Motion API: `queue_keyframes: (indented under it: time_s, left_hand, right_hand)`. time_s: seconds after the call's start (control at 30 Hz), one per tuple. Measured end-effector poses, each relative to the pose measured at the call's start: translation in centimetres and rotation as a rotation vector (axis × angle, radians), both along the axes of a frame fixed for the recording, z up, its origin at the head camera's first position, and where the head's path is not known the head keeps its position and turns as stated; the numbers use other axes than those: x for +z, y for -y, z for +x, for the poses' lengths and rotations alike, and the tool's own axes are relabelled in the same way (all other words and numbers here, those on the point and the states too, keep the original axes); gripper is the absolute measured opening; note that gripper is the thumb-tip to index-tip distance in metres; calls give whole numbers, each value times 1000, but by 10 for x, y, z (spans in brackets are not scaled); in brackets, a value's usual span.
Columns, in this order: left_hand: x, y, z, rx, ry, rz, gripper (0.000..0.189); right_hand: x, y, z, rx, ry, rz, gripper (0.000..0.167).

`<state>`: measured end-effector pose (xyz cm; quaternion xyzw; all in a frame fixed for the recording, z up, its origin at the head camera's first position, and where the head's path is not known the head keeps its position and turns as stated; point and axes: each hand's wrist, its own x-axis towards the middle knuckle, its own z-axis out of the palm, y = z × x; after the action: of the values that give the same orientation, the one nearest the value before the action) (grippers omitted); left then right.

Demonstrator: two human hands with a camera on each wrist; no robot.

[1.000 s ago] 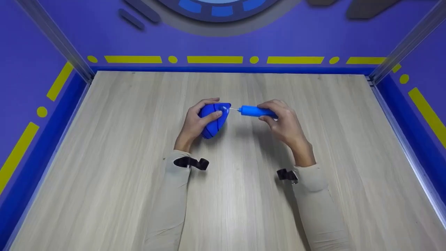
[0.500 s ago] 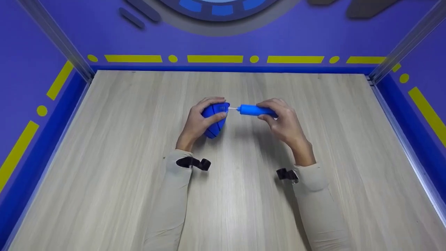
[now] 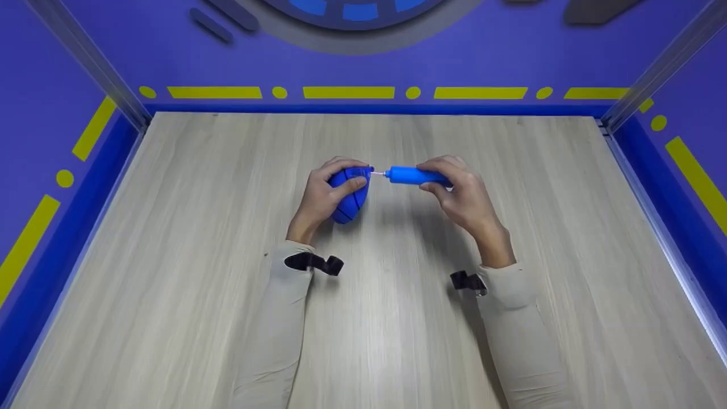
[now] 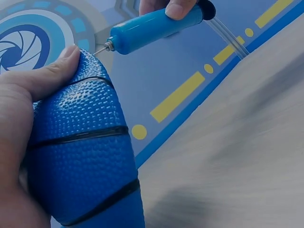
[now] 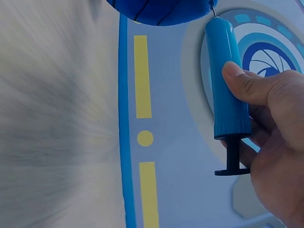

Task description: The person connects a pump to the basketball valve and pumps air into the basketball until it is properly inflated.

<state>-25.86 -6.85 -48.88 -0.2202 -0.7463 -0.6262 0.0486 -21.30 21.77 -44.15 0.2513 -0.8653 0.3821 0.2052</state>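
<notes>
My left hand (image 3: 319,201) grips a soft, partly collapsed blue basketball (image 3: 350,204) with black seams, thumb pressed near its pointed upper end. Pebbled skin and folded sides of the ball (image 4: 83,156) show in the left wrist view. My right hand (image 3: 470,199) holds a blue hand pump (image 3: 404,175) by its barrel, level with the ball. A thin metal needle (image 3: 378,173) runs from the pump to the ball's tip; how deep it sits is hidden. In the right wrist view the black plunger handle (image 5: 232,156) sticks out a short way from the pump.
A pale wooden tabletop (image 3: 386,318) lies beneath both hands. Purple-blue panels with yellow dashes (image 3: 349,92) stand behind it and at both sides. Black wrist straps (image 3: 314,263) are worn over the beige sleeves.
My left hand has shifted slightly and its fingers reach further over the ball's top, with the ball turned a little. The pump stays lined up with it. The head view has tilted slightly.
</notes>
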Motion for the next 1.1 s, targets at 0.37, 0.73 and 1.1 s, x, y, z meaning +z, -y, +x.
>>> queue_keyframes:
  time_s: [0.37,0.73,1.1]
  left_hand:
    - [1,0,0,1,14,1,29]
    - [0,0,0,10,21,-28,31]
    - [0,-2,1,8,18,-25,30]
  right_hand:
    - [5,4,2,-1,-33,38,27]
    - [5,7,3,-19,-29,69,25]
    - [6,7,3,-19,-30,94,26]
